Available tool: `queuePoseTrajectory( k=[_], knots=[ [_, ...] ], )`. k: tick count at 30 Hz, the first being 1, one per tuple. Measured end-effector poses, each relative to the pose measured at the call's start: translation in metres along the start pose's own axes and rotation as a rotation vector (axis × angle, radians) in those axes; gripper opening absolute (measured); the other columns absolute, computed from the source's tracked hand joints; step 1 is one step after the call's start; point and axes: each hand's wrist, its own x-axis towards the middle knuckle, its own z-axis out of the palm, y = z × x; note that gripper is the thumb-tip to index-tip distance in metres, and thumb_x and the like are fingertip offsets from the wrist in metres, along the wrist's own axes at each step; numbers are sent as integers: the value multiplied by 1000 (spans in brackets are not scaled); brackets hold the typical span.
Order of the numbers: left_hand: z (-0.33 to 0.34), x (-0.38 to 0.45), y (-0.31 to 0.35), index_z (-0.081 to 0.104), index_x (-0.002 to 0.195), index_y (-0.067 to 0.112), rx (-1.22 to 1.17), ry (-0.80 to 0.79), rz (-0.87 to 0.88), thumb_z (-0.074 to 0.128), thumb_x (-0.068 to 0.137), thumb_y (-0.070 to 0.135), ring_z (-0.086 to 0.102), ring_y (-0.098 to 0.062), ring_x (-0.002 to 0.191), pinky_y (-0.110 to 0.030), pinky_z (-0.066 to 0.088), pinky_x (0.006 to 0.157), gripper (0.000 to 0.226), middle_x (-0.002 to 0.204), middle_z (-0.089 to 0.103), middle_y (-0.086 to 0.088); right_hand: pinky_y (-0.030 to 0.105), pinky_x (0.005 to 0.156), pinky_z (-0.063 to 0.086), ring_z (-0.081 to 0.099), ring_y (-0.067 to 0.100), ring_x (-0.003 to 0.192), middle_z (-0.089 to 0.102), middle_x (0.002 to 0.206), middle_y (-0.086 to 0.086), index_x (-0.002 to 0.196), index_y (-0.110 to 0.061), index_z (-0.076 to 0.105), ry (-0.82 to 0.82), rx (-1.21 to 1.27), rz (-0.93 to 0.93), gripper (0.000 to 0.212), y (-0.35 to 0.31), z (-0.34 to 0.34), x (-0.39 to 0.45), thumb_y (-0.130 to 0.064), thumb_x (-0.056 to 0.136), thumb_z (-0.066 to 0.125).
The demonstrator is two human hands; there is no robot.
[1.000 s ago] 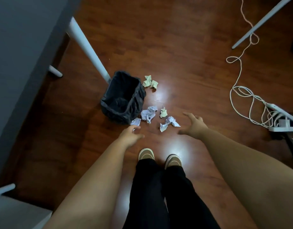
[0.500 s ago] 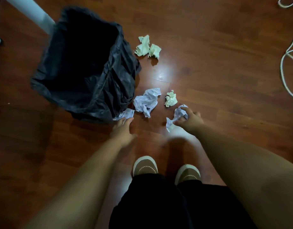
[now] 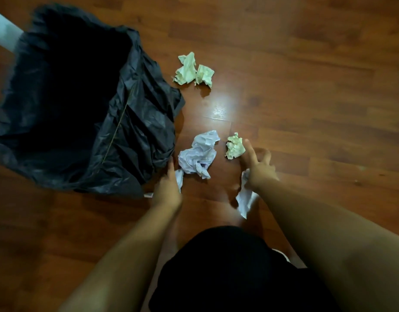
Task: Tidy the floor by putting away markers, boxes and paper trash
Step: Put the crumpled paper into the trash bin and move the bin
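My arms are bare to well above the elbow, no sleeves or jewellery showing. My left hand [image 3: 168,190] and right hand [image 3: 259,170] are ungloved. At six o'clock, my black trousers [image 3: 227,271].

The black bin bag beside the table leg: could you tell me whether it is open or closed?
Open. The black bin bag gapes upward, its rim spread wide around a dark interior. Whether anything lies inside, I cannot tell.
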Motion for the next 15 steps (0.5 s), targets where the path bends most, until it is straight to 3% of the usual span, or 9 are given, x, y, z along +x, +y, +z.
queuePoseTrajectory(
  k=[3,7,9,11,13,15],
  knots=[
    [-5,-10,1,1,157,22,-23,-44,-80,70,82,23,61,-32,114,-42,52,91,102,127,62,-14,48,84,52,62,45,92,32,136,24,147,-53,-15,16,91,2,112,11,6,0,-5,84,64],
    [-24,-30,8,30,150,16,34,126,-3,62,74,28,54,-33,116,-38,45,92,83,131,61,-10,37,70,40,57,33,80,63,110,20,151,-41,11,90,194,-73,87,19,-3,7,-3,86,55],
    [-35,-42,10,54,126,16,84,210,84,57,71,28,53,-33,104,-38,42,84,56,115,67,-7,38,73,40,58,37,95,68,106,14,140,-29,33,184,104,-91,65,19,-13,8,-14,83,60],
    [-43,-51,13,58,92,14,70,305,219,50,70,33,52,-34,88,-38,38,73,31,92,68,-7,40,81,36,49,35,107,70,97,10,120,-21,51,283,-89,-133,43,16,-23,10,-27,79,63],
    [-47,-54,22,52,80,14,-39,371,338,45,71,44,55,-36,78,-35,36,64,32,80,65,-8,38,82,32,44,33,107,69,91,9,96,-16,59,318,-163,-200,26,7,-34,12,-36,79,62],
    [-50,-47,37,51,85,18,-115,397,394,52,70,59,61,-35,74,-32,38,58,43,84,64,-5,37,86,35,43,34,112,64,110,13,91,-14,64,265,-131,-301,25,-7,-39,18,-36,81,65]
  ],
)
